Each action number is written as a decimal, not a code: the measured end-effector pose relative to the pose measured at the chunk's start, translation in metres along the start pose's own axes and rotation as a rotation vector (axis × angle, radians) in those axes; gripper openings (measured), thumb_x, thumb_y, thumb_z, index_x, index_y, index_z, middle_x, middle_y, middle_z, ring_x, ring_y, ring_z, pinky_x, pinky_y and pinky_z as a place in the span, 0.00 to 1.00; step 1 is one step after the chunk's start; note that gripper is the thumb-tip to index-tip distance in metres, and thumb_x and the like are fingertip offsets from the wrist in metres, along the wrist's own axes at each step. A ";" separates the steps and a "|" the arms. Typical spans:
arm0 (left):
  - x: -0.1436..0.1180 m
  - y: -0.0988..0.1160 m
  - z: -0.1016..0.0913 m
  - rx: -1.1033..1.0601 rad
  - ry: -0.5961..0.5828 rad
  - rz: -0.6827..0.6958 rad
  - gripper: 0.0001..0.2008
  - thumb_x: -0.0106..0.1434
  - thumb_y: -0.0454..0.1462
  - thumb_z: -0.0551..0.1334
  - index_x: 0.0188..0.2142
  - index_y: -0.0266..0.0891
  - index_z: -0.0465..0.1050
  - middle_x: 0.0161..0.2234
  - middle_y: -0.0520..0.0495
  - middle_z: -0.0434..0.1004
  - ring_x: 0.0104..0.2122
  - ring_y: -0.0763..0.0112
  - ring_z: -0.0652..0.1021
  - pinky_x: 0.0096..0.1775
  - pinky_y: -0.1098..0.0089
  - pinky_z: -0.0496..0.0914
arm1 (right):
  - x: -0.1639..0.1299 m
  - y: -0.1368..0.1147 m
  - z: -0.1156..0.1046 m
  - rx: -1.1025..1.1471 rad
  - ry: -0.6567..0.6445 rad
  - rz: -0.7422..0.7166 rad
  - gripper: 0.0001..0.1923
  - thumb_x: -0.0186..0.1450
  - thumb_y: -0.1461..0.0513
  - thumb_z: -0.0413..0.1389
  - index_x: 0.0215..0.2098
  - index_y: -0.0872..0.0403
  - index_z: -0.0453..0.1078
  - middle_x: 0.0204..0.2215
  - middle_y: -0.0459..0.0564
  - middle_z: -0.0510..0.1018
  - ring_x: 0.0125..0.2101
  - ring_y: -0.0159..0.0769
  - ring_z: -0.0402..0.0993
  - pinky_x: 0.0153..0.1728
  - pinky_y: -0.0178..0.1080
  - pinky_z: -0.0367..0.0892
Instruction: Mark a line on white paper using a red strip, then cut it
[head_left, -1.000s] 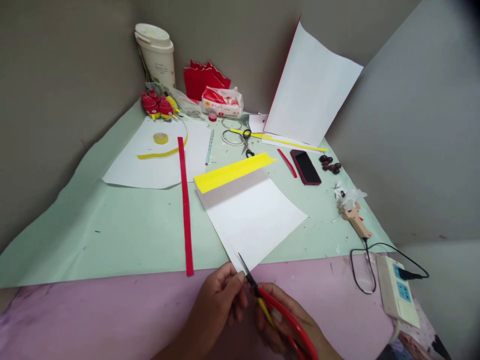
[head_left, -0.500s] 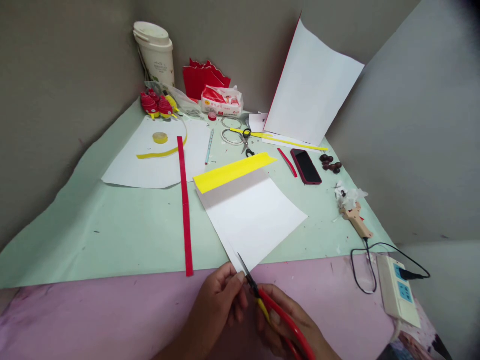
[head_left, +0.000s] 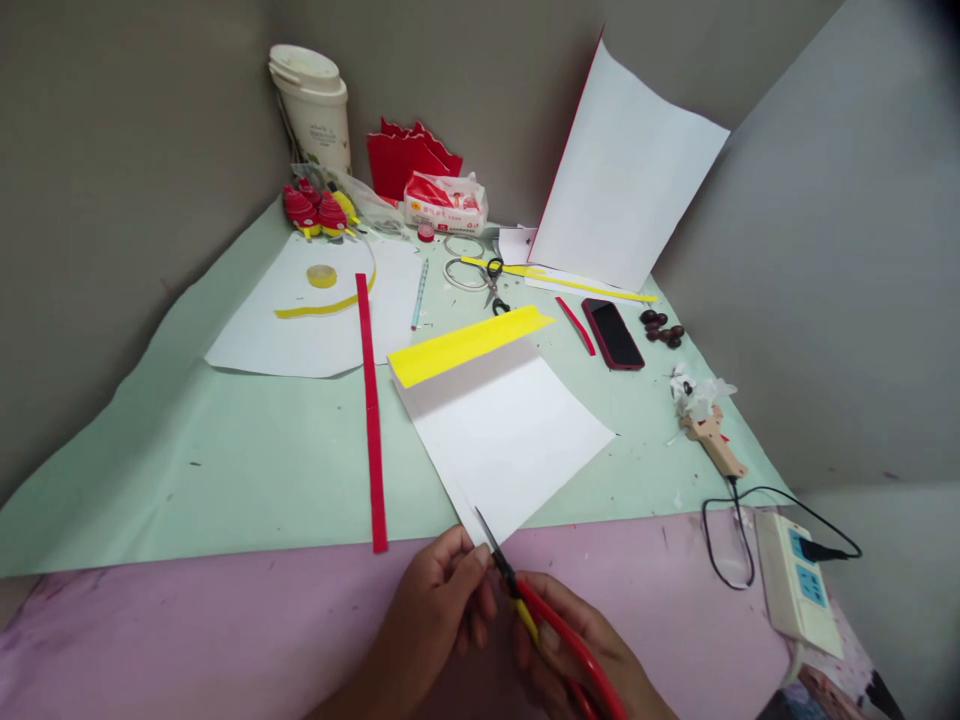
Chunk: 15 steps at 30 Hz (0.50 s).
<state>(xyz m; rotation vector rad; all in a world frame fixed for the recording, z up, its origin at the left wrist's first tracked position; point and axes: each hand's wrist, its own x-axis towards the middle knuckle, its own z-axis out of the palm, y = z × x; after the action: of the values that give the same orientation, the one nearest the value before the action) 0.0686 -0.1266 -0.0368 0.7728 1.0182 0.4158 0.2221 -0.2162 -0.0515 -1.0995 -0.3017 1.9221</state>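
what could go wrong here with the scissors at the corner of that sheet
The left hand pinches the white sheet's near corner right beside the blades of the red-handled scissors in the right hand, so a fingertip could get nicked. Only that corner is held, so the sheet may swing and the cut wander. Its yellow folded edge could catch the red strip alongside.

Only the person's two hands and short stretches of forearm show, at the bottom edge of the view. The left hand is bare, with no ring, glove or watch visible, and its fingernails are short and unpainted. The right hand is likewise bare, with a plain nail showing on the thumb. Both wrists and forearms are uncovered as far as the frame reaches; no sleeve, cuff or bracelet shows.
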 end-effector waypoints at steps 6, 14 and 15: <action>0.001 -0.001 -0.001 0.006 0.008 -0.004 0.15 0.60 0.48 0.58 0.27 0.40 0.64 0.19 0.56 0.68 0.16 0.76 0.67 0.20 0.74 0.56 | -0.001 0.002 -0.001 -0.004 0.007 0.004 0.21 0.58 0.53 0.66 0.46 0.52 0.71 0.27 0.45 0.70 0.18 0.23 0.56 0.19 0.29 0.47; 0.000 -0.001 -0.002 0.009 0.005 -0.009 0.14 0.62 0.47 0.57 0.27 0.40 0.64 0.18 0.56 0.67 0.16 0.76 0.67 0.20 0.74 0.56 | -0.002 0.001 0.001 -0.022 0.021 -0.006 0.21 0.58 0.54 0.66 0.47 0.52 0.73 0.28 0.46 0.73 0.19 0.23 0.58 0.19 0.28 0.49; 0.000 -0.002 -0.002 0.004 0.002 -0.010 0.14 0.61 0.47 0.57 0.27 0.39 0.64 0.18 0.56 0.67 0.16 0.77 0.67 0.20 0.74 0.56 | -0.002 0.001 0.000 -0.028 0.020 -0.007 0.22 0.58 0.53 0.66 0.48 0.52 0.73 0.29 0.46 0.73 0.18 0.23 0.57 0.18 0.28 0.48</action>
<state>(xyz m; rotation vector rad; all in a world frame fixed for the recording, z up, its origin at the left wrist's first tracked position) 0.0674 -0.1269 -0.0387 0.7708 1.0243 0.4066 0.2216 -0.2181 -0.0508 -1.1343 -0.3213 1.9048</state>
